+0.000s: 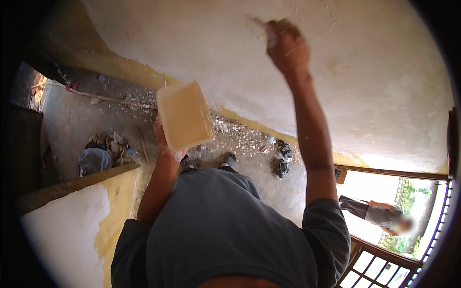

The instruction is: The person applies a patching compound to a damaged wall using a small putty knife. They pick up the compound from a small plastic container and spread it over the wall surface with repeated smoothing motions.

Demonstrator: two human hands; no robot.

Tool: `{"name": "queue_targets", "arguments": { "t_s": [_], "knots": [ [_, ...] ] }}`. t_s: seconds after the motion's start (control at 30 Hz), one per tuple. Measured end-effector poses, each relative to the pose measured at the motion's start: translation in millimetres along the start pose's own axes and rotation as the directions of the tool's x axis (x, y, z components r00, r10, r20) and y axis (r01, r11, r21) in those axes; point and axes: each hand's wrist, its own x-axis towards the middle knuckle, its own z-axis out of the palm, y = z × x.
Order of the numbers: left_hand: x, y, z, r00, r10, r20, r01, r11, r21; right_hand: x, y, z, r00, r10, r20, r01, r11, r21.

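Note:
My left hand [162, 134] holds up a rectangular tub [186, 117] with a tan inside and a pale, smeared rim. Most of that hand is hidden behind the tub. My right arm reaches high to the wall [374, 91], which is off-white and patchy. My right hand [289, 47] is closed round a small scraper-like tool [260, 22], blurred by motion. Its thin end is at the wall beside a rough pale patch; whether it touches cannot be made out.
White flakes [230, 132] litter the floor along the wall's foot. A black plastic bag [284, 158] lies right of my feet. A long pole [115, 100] lies at the left. A low wall [81, 216] stands at my left. Another person [379, 211] is outside the opening at right.

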Motion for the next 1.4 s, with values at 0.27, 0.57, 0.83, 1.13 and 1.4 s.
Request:
{"name": "queue_targets", "arguments": {
  "t_s": [0.27,0.57,0.83,1.13,1.4],
  "knots": [
    [9,-1,10,0.994,-0.012,-0.108,0.025,0.993,0.116,21,20,10,0.992,0.086,0.09,-0.069,0.983,-0.173],
    [2,0,23,0.999,-0.009,-0.049,0.011,0.999,0.045,18,38,-51,0.993,0.099,-0.069,-0.099,0.995,0.004],
    [12,-6,24,0.999,0.0,-0.055,0.003,0.999,0.052,-66,62,22,0.991,0.084,0.1,-0.078,0.995,-0.062],
    [12,-13,33,0.998,-0.029,-0.06,0.03,0.999,0.017,27,123,-140,0.952,0.266,-0.152,-0.269,0.963,0.004],
    [14,-21,33,0.999,-0.034,-0.025,0.035,0.998,0.047,-125,89,1,0.954,0.2,0.225,-0.198,0.98,-0.031]
  ]
}}
